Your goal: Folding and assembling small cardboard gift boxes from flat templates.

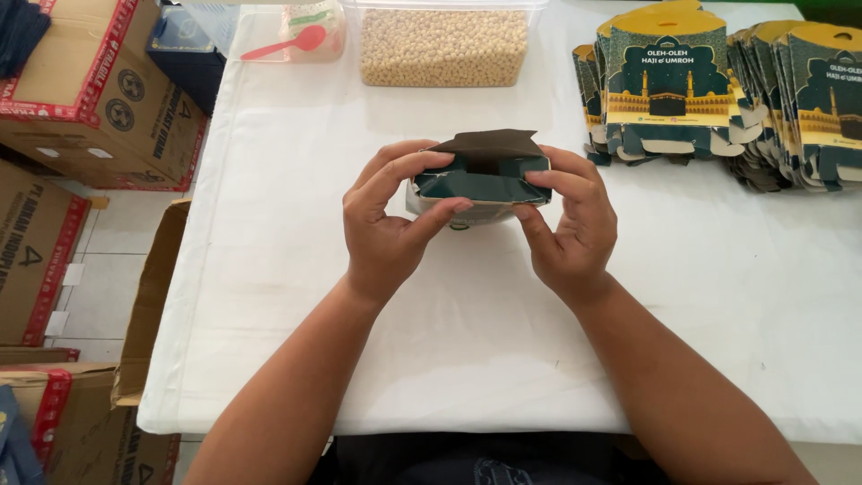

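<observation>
A small dark green cardboard box (485,175) with an open brown flap on top is held above the white table (269,269), near its middle. My left hand (386,220) grips the box's left end, fingers over the top edge and thumb below. At the box's right end my right hand (570,224) does the same, fingers pressing on the top flap. The box's underside is pale and mostly hidden by my thumbs.
Flat, unfolded green and yellow cartons (669,90) stand in stacks at the back right. A clear tub of small beige round pieces (444,45) sits at the back centre, with a pink spoon (287,42) in a clear container beside it. Brown cardboard boxes (90,99) crowd the floor at left.
</observation>
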